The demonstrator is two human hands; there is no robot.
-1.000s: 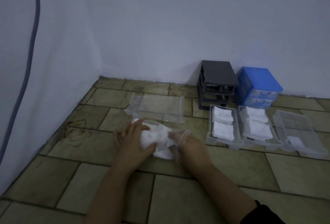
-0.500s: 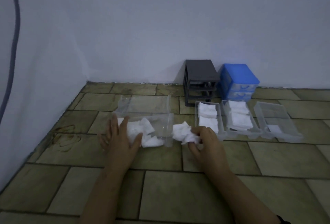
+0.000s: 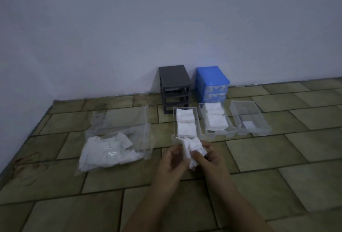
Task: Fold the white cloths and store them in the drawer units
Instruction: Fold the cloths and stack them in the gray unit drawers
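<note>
I see both forearms reaching in from the bottom edge, meeting low in the middle of the view. My left hand (image 3: 171,163) and right hand (image 3: 211,159) face each other, fingers curled, both pinching one crumpled white cloth (image 3: 193,149) held between them just in front of the nearest tray (image 3: 174,133).

The floor (image 3: 277,157) is olive-brown tile with dark joints — it meets a plain pale wall (image 3: 166,28), dimly lit.

The cloth is bunched, not yet flat. To its left lies a clear bag (image 3: 118,139) with more white cloths inside. Three clear trays sit in a row; the two nearer ones hold folded cloths, the right one (image 3: 249,118) a single small piece. Behind them stand a grey unit (image 3: 174,83) and a blue unit (image 3: 211,81) against the wall.
</note>
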